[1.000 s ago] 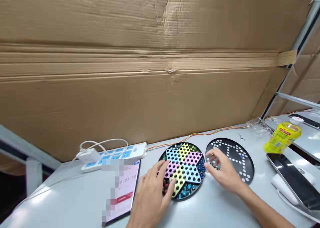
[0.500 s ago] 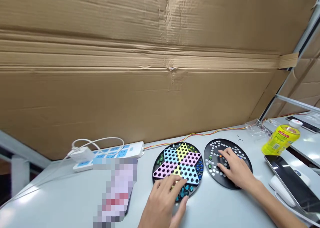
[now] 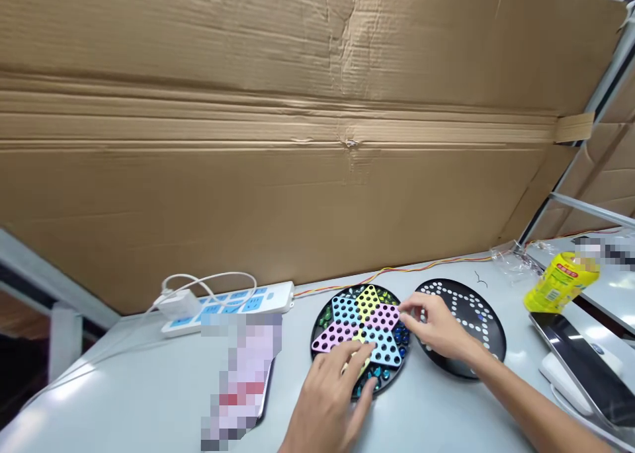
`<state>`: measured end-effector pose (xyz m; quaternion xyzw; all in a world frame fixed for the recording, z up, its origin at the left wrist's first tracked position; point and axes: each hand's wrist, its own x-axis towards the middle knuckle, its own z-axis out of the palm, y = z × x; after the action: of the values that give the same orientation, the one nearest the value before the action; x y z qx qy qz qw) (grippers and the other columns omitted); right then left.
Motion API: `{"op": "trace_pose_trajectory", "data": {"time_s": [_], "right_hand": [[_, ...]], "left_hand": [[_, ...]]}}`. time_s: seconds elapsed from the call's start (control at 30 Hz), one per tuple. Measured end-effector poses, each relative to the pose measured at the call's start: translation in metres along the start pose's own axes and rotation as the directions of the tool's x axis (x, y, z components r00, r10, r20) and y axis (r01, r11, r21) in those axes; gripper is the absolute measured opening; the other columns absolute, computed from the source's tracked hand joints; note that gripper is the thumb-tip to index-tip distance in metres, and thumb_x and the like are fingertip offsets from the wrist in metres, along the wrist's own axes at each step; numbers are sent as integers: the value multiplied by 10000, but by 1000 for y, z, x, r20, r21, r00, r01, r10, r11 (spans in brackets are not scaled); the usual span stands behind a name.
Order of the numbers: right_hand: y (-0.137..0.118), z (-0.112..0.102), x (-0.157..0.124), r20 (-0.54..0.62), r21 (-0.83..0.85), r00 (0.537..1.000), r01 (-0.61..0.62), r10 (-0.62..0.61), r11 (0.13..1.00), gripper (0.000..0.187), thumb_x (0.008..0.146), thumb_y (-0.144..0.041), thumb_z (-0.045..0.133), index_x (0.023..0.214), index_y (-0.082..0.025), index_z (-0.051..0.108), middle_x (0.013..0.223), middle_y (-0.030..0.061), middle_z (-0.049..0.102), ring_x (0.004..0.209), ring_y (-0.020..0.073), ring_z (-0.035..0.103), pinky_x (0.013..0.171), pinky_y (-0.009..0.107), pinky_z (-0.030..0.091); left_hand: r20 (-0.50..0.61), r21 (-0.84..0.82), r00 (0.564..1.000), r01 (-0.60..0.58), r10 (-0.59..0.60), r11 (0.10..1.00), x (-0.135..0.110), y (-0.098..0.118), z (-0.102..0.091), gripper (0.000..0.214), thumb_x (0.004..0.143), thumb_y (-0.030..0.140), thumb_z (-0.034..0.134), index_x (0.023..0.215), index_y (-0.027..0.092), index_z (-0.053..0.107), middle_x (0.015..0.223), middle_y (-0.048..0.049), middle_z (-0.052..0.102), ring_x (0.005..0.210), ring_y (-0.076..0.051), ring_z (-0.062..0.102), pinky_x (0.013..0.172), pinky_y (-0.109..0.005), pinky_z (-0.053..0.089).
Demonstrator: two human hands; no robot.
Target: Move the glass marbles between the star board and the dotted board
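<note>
"What could go wrong from where you sit?"

"My left hand (image 3: 330,400) lies open on the star board (image 3: 344,311), and my right hand (image 3: 431,327) curls at its edge, grip unclear. One knock could scatter the marbles (image 3: 380,373). The yellow bottle's (image 3: 560,284) label (image 3: 566,274) is unreadable"

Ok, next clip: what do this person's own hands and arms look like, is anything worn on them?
The left hand and right hand are both bare: no gloves, and no rings or markings show on the fingers. The right forearm is bare too, with no sleeve, watch or band in view. The left forearm is out of frame.
</note>
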<state>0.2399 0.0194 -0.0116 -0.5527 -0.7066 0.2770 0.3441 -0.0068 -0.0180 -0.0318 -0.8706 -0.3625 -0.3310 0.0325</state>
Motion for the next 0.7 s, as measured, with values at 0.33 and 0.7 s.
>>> {"op": "trace_pose_trajectory", "data": {"time_s": [0.33,0.7], "right_hand": [[-45,74,9,311,694,950,-244,24,677,164,645,-280,787,713,-165,692,674,-8,655,630,128,549,644,269,434],[-35,30,1,162,416,986,-108,44,903,175,806,-344,678,880,-185,676,927,43,693,784,165,585,719,289,461]], "left_hand": [[-152,-35,985,-82,76,996,3,-28,-15,140,1001,174,516,1064,210,636,886,-27,699,769,-140,665,700,-230,534],[39,179,951,295,-306,939,-3,-72,-18,255,980,290,438,1030,220,678,981,-49,745,830,-218,718,687,-307,546]]}}
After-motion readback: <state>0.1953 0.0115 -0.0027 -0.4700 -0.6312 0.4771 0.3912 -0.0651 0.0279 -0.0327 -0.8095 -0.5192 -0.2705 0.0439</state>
